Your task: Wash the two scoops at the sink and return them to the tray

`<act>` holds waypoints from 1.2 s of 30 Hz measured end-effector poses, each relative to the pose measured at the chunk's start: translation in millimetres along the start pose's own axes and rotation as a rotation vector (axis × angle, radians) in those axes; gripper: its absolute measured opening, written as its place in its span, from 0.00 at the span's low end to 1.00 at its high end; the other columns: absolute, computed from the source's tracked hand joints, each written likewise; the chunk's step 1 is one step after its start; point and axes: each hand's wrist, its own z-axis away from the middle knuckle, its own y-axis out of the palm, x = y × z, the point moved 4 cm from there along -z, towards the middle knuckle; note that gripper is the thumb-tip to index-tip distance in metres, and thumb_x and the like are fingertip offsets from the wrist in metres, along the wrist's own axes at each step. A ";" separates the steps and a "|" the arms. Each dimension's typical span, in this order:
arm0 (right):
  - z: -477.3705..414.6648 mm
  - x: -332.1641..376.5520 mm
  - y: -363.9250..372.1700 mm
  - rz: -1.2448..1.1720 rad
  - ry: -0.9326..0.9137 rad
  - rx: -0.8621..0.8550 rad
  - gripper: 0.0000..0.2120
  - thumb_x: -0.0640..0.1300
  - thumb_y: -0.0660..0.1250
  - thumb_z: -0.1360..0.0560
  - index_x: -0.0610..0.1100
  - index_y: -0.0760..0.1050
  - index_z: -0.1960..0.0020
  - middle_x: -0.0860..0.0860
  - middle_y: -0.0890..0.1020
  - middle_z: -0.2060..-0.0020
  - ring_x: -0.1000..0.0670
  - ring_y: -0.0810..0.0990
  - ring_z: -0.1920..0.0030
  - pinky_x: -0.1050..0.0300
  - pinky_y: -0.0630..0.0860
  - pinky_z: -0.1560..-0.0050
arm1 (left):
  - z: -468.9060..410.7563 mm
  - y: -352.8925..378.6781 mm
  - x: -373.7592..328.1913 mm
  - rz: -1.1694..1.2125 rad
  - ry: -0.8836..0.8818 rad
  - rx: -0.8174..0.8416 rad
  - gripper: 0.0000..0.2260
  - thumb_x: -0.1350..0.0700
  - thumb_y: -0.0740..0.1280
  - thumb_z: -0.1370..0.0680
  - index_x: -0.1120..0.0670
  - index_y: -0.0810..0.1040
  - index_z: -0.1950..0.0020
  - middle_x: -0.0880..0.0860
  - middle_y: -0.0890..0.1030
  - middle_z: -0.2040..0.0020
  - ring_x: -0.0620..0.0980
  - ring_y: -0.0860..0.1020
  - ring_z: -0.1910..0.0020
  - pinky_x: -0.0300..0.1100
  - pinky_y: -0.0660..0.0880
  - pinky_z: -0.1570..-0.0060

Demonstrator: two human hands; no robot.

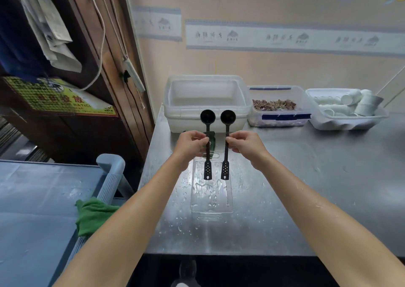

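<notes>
- A blue cart point(43, 199) stands left of the steel table point(306, 188); one green cloth point(94, 215) hangs over its rail.
- The left hand point(190, 143) pinches the handle of the left scoop point(207, 116) between fingertips and thumb.
- Behind the hands, against the wall, sits a large translucent tub point(175, 102); I cannot tell whether it holds water.
- One clear tray point(211, 199), beaded with drops, lies on the wet table. The flat perforated ends of both scoops appear over its far end; whether they touch it is unclear.
- The right scoop point(228, 116), black like its twin, is parallel to it and just beside it, bowl pointing away from the person.
- The right hand point(245, 143) pinches this scoop's handle in the same way.
- A clear box point(278, 120) with blue trim holds a shallow layer of brown bits.
- Farthest right, a white bin point(341, 124) holds a heap of white cups point(359, 102), too jumbled to count.
- Count: two scoops, three containers along the wall.
</notes>
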 end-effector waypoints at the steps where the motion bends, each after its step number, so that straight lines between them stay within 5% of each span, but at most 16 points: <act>1: -6.6 0.4 3.6 -0.004 0.010 -0.002 0.01 0.42 0.74 0.23 0.46 0.83 0.53 0.44 0.86 0.55 0.46 0.84 0.52 0.47 0.82 0.44 | -7.4 -2.6 1.4 -0.006 -0.009 0.004 0.08 0.60 0.70 0.21 0.61 0.80 0.43 0.59 0.86 0.51 0.48 0.84 0.64 0.41 0.82 0.65; 6: -35.4 -14.5 24.7 -0.021 0.093 -0.028 0.01 0.41 0.73 0.22 0.44 0.83 0.51 0.42 0.87 0.52 0.43 0.86 0.50 0.46 0.83 0.44 | -46.7 -14.5 16.6 -0.039 -0.051 -0.008 0.08 0.60 0.70 0.21 0.61 0.81 0.44 0.59 0.85 0.51 0.49 0.82 0.63 0.34 0.77 0.71; 10: -45.8 -42.5 40.9 -0.017 0.200 -0.040 0.02 0.40 0.72 0.22 0.44 0.83 0.53 0.42 0.87 0.55 0.43 0.87 0.52 0.47 0.84 0.46 | -62.5 -14.6 43.0 -0.112 -0.118 -0.020 0.04 0.59 0.70 0.22 0.56 0.81 0.48 0.56 0.85 0.51 0.52 0.84 0.58 0.40 0.81 0.63; 14: -51.4 -79.7 50.8 0.052 0.330 -0.047 0.05 0.39 0.71 0.22 0.39 0.84 0.49 0.41 0.87 0.53 0.46 0.87 0.57 0.55 0.82 0.59 | -67.5 -6.7 78.4 -0.174 -0.205 -0.021 0.02 0.59 0.71 0.23 0.55 0.82 0.52 0.54 0.84 0.53 0.51 0.85 0.61 0.38 0.81 0.65; 19: -49.2 -131.1 56.5 0.192 0.465 -0.037 0.05 0.40 0.72 0.23 0.43 0.84 0.57 0.44 0.87 0.59 0.49 0.86 0.62 0.55 0.85 0.61 | -70.5 7.7 114.2 -0.312 -0.296 -0.006 0.10 0.63 0.70 0.27 0.53 0.81 0.67 0.55 0.84 0.64 0.55 0.86 0.64 0.50 0.85 0.60; 24: -46.4 -162.4 64.6 0.287 0.555 -0.016 0.10 0.40 0.73 0.26 0.41 0.84 0.65 0.46 0.87 0.69 0.48 0.87 0.64 0.48 0.86 0.53 | -69.2 27.9 140.0 -0.517 -0.349 0.043 0.07 0.63 0.65 0.30 0.59 0.82 0.64 0.56 0.84 0.66 0.53 0.84 0.65 0.48 0.84 0.61; 28: -56.2 -157.0 72.3 0.581 0.519 0.051 0.14 0.39 0.67 0.29 0.42 0.75 0.73 0.49 0.77 0.77 0.44 0.80 0.63 0.57 0.73 0.65 | -68.0 43.2 149.7 -0.705 -0.348 0.058 0.04 0.64 0.63 0.30 0.58 0.78 0.62 0.58 0.82 0.61 0.57 0.80 0.61 0.44 0.76 0.64; 31: -62.1 -157.2 81.8 0.736 0.461 0.131 0.10 0.36 0.63 0.29 0.43 0.70 0.68 0.41 0.74 0.68 0.40 0.76 0.61 0.55 0.69 0.62 | -72.9 54.0 154.2 -0.825 -0.338 0.060 0.07 0.66 0.63 0.29 0.56 0.72 0.65 0.61 0.82 0.58 0.61 0.81 0.58 0.45 0.71 0.65; 36: -64.9 -173.1 100.2 0.843 0.405 0.230 0.07 0.35 0.64 0.25 0.37 0.78 0.49 0.35 0.83 0.47 0.35 0.82 0.44 0.49 0.78 0.49 | -80.5 61.3 157.3 -0.931 -0.357 0.067 0.04 0.66 0.63 0.28 0.58 0.76 0.59 0.61 0.83 0.54 0.62 0.81 0.54 0.50 0.78 0.58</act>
